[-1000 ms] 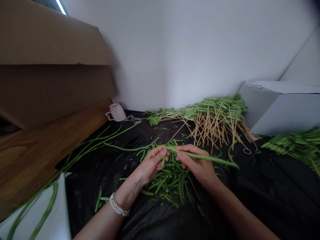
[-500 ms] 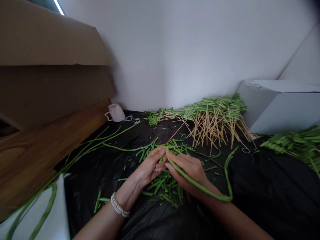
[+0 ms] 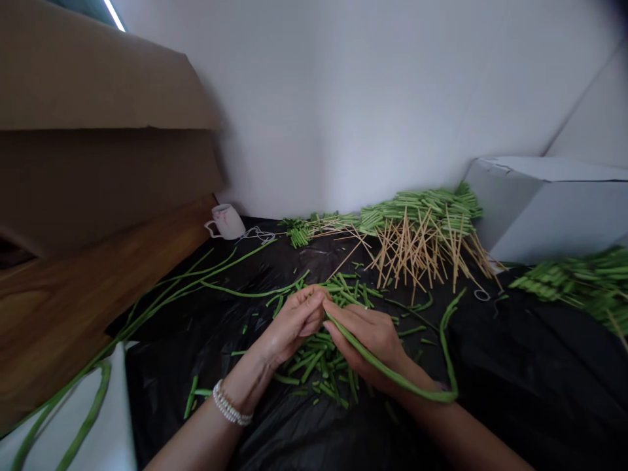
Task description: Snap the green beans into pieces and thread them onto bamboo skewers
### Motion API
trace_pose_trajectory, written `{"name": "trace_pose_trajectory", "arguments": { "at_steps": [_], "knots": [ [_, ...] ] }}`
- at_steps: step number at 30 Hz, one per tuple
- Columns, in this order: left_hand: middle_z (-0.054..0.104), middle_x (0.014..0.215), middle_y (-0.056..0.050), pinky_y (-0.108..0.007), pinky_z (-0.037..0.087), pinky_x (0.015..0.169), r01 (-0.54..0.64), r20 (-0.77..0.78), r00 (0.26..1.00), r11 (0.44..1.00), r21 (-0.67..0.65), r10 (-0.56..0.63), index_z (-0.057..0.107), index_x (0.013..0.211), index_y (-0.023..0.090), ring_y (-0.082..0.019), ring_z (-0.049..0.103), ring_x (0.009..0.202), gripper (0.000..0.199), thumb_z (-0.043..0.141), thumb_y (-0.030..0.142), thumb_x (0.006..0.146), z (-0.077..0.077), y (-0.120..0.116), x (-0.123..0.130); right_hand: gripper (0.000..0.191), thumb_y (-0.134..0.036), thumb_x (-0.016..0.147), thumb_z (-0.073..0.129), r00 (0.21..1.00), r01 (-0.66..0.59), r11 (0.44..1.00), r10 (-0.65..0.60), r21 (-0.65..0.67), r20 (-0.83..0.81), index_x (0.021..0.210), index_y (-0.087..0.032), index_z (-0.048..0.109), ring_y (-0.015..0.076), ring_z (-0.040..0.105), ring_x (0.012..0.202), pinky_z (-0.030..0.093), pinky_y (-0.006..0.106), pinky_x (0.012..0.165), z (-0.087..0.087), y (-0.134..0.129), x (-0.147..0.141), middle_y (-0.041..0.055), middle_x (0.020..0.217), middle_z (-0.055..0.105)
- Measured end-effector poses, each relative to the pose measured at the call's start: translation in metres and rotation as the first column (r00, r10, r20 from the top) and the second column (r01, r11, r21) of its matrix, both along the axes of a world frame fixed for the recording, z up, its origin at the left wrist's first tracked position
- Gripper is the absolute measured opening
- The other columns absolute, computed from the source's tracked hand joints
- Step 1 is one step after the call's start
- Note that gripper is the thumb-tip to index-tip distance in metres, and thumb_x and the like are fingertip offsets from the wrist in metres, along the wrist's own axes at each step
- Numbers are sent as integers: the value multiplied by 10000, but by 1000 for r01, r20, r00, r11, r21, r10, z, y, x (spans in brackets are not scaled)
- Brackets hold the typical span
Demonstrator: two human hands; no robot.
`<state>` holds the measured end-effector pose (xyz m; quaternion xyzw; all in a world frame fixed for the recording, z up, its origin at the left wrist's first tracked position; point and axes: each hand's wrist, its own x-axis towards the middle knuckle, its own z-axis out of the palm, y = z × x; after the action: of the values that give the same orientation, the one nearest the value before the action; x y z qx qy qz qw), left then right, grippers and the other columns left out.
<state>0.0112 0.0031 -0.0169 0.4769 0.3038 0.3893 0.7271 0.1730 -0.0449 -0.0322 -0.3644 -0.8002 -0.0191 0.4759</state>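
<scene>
"What's on the left?"
"A mug, then the left hand, thumb and fingers curled together; what they pinch, I can't tell."
"Next?"
"Green pieces lying below, then the right hand, pinching a stem that runs over its wrist and bends upward."
"Far right?"
"A box."

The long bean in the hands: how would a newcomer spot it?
On the black sheet, find the heap of short green pieces. Over it the left hand and right hand meet, and the long bean runs from them across the right forearm. Unlike the other long beans at left, it is held, and its free end kinks sharply.
</scene>
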Motion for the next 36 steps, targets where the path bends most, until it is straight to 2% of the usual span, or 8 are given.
{"name": "trace_pose_trajectory", "arguments": {
  "at_steps": [6, 9, 15, 22, 28, 31, 34, 36],
  "knots": [
    [215, 550, 105, -133, 96, 382, 9, 58, 998, 996, -91, -4, 412, 684, 172, -27, 93, 454, 422, 717, 439, 801, -2, -2, 3, 333, -189, 947, 531, 999, 17, 995, -22, 100, 44, 1265, -123, 605, 135, 580, 569, 443, 269, 544, -2, 0, -4, 25, 699, 665],
    [225, 557, 99, -142, 99, 376, 10, 78, 997, 991, -131, 0, 369, 645, 177, -24, 104, 440, 426, 717, 368, 801, 0, -3, 4, 352, -189, 942, 548, 995, 39, 986, -54, 163, 88, 1282, -113, 596, 129, 586, 563, 435, 259, 535, -1, 0, -5, 20, 688, 668],
    [237, 536, 104, -138, 98, 373, -18, 1, 1000, 990, -138, 18, 562, 757, 147, -24, 128, 423, 288, 682, 406, 797, 4, -4, 5, 355, -195, 946, 541, 987, 34, 976, -67, 214, 148, 1288, -108, 582, 134, 609, 583, 472, 259, 555, -1, 0, -5, 21, 687, 682],
    [278, 508, 85, -143, 107, 364, 20, -99, 994, 984, -178, -38, 532, 646, 151, -31, 160, 409, 317, 619, 418, 792, 6, -7, 5, 391, -201, 950, 526, 972, 17, 969, -73, 246, 222, 1336, -135, 533, 136, 594, 556, 447, 268, 510, -4, -1, -6, 4, 652, 670],
    [235, 482, 94, -144, 112, 373, 53, -83, 994, 985, -165, -67, 535, 661, 151, -37, 147, 414, 358, 582, 459, 838, 6, -9, 5, 345, -188, 932, 549, 971, 12, 972, -67, 233, 229, 1266, -103, 581, 139, 596, 557, 462, 273, 528, -6, 1, -5, 9, 662, 666],
    [264, 497, 86, -146, 128, 386, 26, -104, 994, 993, -115, -38, 545, 685, 142, -37, 169, 427, 369, 573, 463, 864, 6, -8, 4, 329, -199, 934, 549, 975, 19, 975, -67, 220, 212, 1244, -106, 606, 136, 600, 541, 468, 263, 519, -7, 2, -4, 6, 650, 667],
    [238, 504, 98, -150, 118, 396, -6, -114, 994, 999, -43, 1, 544, 730, 144, -36, 151, 433, 410, 582, 529, 868, 7, -6, 2, 341, -201, 940, 537, 994, 5, 988, -22, 157, 106, 1273, -156, 599, 138, 649, 591, 512, 251, 569, -5, 2, -3, 17, 715, 713],
    [217, 498, 109, -159, 105, 394, -11, -93, 996, 1000, 0, 11, 530, 740, 154, -34, 124, 421, 444, 576, 579, 858, 6, -4, 1, 317, -213, 942, 533, 999, -25, 999, 27, 42, -44, 1246, -198, 621, 149, 692, 685, 548, 258, 638, 0, -1, -3, 39, 846, 751]
  ]
}}
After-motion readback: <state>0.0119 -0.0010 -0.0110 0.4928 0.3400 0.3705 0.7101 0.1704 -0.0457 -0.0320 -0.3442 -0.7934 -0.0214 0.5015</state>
